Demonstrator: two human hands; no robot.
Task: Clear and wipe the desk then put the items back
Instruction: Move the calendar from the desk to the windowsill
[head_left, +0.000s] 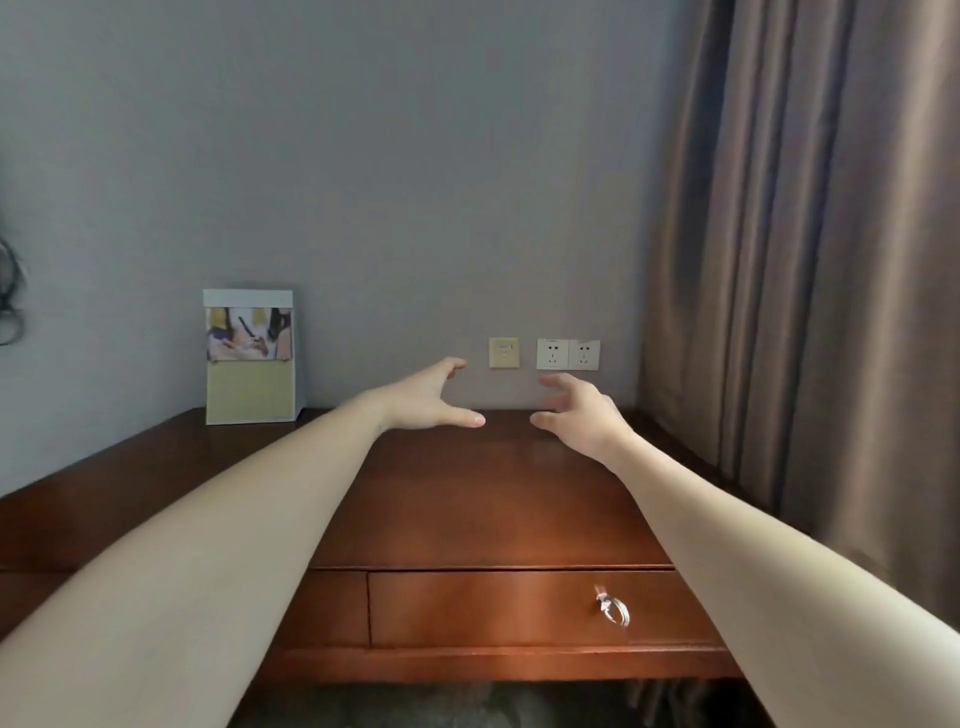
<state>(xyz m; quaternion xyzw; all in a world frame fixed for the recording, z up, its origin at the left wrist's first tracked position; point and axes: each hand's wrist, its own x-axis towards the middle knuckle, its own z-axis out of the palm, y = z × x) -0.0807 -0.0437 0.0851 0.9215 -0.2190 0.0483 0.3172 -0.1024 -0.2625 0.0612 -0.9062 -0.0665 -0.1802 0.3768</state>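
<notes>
A dark brown wooden desk (483, 509) stands against a grey wall. At its back left a standing card or desk calendar (250, 358) with a picture on top leans upright near the wall. Both my arms reach out over the desk's far middle. My left hand (428, 397) and my right hand (576, 415) face each other with thumbs and fingers spread, a gap between them, and nothing held in either. Both hover near the back edge of the desk.
Wall sockets (568, 354) and a small switch plate (503, 353) sit just above the desk's back edge. A brown curtain (810, 260) hangs at the right. The desk front has a drawer (493, 608) with a metal ring handle (613, 609).
</notes>
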